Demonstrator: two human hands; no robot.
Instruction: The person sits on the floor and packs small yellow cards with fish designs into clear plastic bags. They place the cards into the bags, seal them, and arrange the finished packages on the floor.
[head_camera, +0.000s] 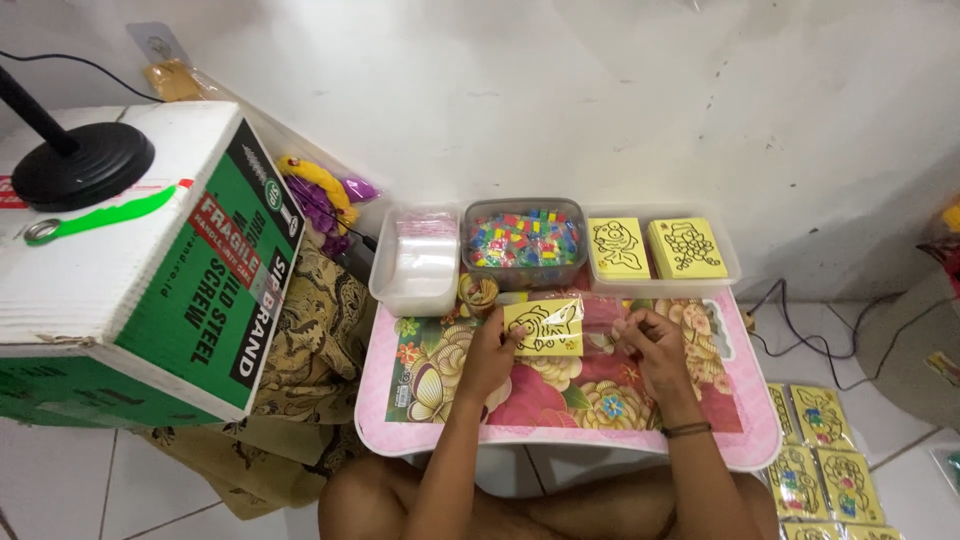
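My left hand (492, 352) holds a yellow card with a black line drawing (543, 327), which sits inside a clear plastic sleeve. My right hand (652, 345) pinches the sleeve's open right end (603, 333), just above the small pink table with a flower print (560, 400). A dark band circles my right wrist. Both forearms reach in from the bottom of the view.
Along the table's far edge stand a tub of clear sleeves (418, 258), a tub of small coloured pieces (523, 240), a tray with two stacks of yellow cards (660, 250) and a tape roll (478, 291). A green and white carton (150, 260) stands left. Packed cards (820, 460) lie on the floor right.
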